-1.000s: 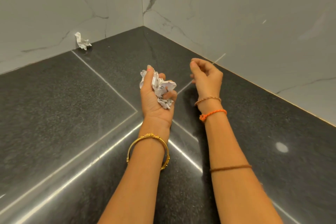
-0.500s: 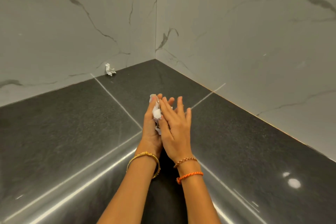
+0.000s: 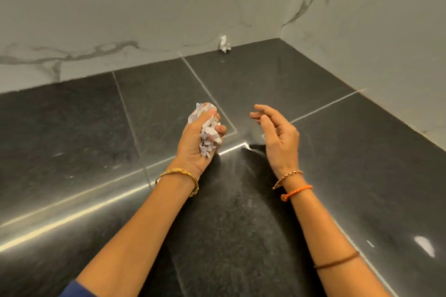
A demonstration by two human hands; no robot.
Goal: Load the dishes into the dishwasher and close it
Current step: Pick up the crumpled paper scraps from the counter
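- The left hand [image 3: 196,138] is holding a crumpled wad of paper [image 3: 208,131], with the fingers [image 3: 218,129] curled round it and clamped on, thumb up along the side. The paper sits in the palm and pokes out above and below the grip.
- The wad looks white with a slight lilac tint, torn and scrunched, lots of ragged little edges, and there may be faint print on it but it's too blurry to tell.
- The right hand [image 3: 277,137] is well apart from the paper, off to the side, palm turned inward toward the left hand. Its fingers are loose and a bit spread, lightly bent, holding nothing and touching nothing.
- Both hands hang above a dark speckled stone worktop [image 3: 72,142] with pale seam lines running across it and a shiny strip along one step or edge.
- Another small scrap of paper [image 3: 224,44] lies way back where the worktop meets the wall, near the corner, far from both hands.
- The walls [image 3: 144,7] are pale grey marble-look tile with dark veins.
- Left wrist has a gold bangle [image 3: 178,176]. The right wrist has a beaded bracelet [image 3: 287,178] and an orange cord [image 3: 296,191], plus a brown thread [image 3: 336,260] further up the forearm.
- No dishes or dishwasher in view, so where they are can't be told from here.
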